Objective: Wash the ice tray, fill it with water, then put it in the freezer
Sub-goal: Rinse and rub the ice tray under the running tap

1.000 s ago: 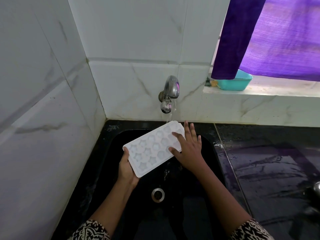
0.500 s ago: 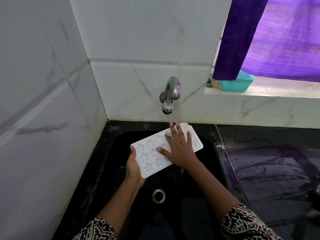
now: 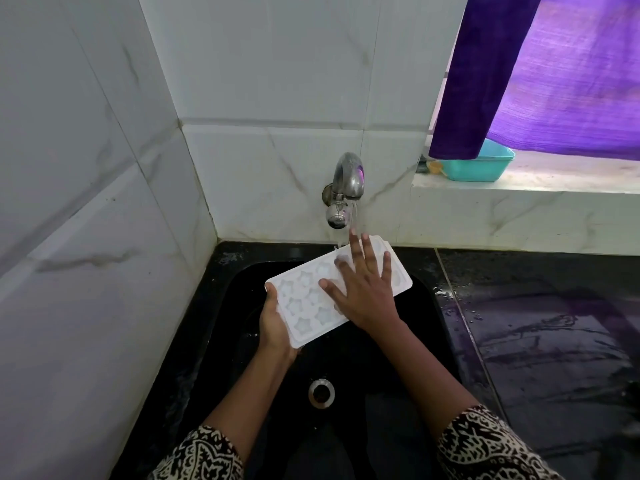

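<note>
Over by the tap [image 3: 346, 188], everything gathers around the black sink [image 3: 221, 327] set into the corner of the marble-patterned wall tiles [image 3: 86, 174]. Left of the tap and below it, the left hand [image 3: 275, 323] cups the near short end of the white ice tray [image 3: 308, 306] from underneath, thumb curled over its rim, gripping it firmly. That tray sits tilted above the basin, directly beneath the tap, its star- and flower-shaped moulds facing up and its far end raised toward the spout. A thin stream of water [image 3: 354, 220] falls from the tap onto that far end. The right hand [image 3: 363, 292] lies flat on the tray's upper face, fingers spread wide and holding nothing, the fingertips reaching up just under the stream. Straight down from the tap, the round metal drain [image 3: 321, 393] shows at the bottom of the basin between the two forearms, with patterned black-and-white sleeves at the lower edge. Right of the tap, the dark counter [image 3: 554, 341] glistens wet. Above it, on the window ledge [image 3: 554, 181], a teal plastic tub [image 3: 481, 166] sits half behind a purple curtain [image 3: 561, 74].
</note>
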{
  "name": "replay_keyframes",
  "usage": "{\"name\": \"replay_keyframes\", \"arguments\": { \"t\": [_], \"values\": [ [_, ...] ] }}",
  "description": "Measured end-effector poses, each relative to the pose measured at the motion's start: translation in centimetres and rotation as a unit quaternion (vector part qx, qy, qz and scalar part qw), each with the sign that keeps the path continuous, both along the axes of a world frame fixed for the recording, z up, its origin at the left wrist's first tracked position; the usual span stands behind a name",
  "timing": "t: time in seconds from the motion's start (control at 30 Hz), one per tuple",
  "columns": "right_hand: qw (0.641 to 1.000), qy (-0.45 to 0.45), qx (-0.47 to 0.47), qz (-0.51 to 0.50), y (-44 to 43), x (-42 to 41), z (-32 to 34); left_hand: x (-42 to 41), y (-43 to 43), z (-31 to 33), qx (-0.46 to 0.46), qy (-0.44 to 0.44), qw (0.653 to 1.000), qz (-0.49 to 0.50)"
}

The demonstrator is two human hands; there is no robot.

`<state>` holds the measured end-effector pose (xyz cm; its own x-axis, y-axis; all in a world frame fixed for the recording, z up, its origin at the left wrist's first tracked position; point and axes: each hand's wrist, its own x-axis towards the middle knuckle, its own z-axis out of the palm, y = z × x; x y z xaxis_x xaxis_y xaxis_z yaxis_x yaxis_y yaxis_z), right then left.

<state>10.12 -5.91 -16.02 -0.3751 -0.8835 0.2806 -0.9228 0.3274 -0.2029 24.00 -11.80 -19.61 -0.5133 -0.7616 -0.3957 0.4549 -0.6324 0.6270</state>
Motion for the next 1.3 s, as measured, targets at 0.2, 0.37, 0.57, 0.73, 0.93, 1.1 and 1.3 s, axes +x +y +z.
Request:
{"name": "replay_keyframes", "arguments": {
  "t": [0.2, 0.37, 0.57, 0.73, 0.93, 1.1, 1.3],
  "values": [
    [1.0, 0.002, -0.01, -0.012, 0.1, -0.8, 0.2, 0.3, -0.4, -0.4, -0.01, -0.016, 1.0, 0.006],
    [1.0, -0.019, 0.012, -0.003, -0.1, -0.2, 0.2, 0.2, -0.4, -0.7, -0.01, 0.002, 1.0, 0.015],
    [1.0, -0.013, 0.007, 0.006, -0.6, 0.4, 0.2, 0.1, 0.1, -0.3, -0.016, -0.021, 0.999, 0.019],
    [1.0, 0.008, 0.004, -0.017, -0.2, -0.5, -0.2, 0.4, 0.1, -0.6, -0.013, -0.033, 0.999, 0.02],
    [0.999, -0.041, 0.03, 0.0, -0.1, -0.9, -0.4, 0.7, -0.6, -1.0, -0.016, -0.035, 0.999, 0.035],
    [0.999, -0.035, 0.009, 0.005, -0.5, -0.2, -0.5, 0.0, -0.5, -0.7, -0.007, -0.022, 0.999, 0.024],
    [1.0, -0.004, 0.005, -0.005, -0.4, -0.7, -0.1, -0.1, -0.5, -0.7, -0.007, -0.034, 0.999, 0.032]
  ]
}}
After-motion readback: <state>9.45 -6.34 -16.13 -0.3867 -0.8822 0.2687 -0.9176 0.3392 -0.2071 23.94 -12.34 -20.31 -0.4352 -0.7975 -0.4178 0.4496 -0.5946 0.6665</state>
